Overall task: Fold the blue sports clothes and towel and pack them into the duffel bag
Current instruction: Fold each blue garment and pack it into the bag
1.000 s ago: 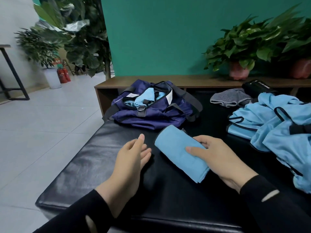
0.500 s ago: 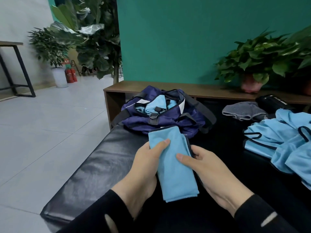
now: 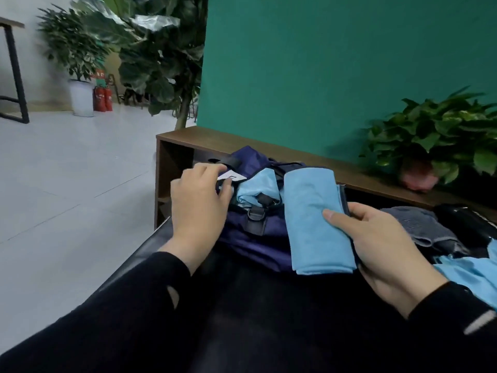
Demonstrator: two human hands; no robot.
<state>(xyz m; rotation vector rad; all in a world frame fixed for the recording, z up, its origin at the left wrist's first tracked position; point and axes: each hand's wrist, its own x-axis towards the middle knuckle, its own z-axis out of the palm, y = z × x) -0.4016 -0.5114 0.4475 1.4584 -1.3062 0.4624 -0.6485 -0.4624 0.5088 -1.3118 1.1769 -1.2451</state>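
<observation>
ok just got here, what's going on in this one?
A person is packing a purple duffel bag on a black bench. The right hand grips a folded blue towel above the bag. The left hand is at the bag's opening, near its white tag; a blue garment is already inside. More blue clothes lie unpacked at right.

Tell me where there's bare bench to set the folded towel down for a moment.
Bare black bench lies in front of the duffel bag, between the left hand and the right hand gripping the folded towel. The right end is crowded: grey cloth and blue clothes.
</observation>
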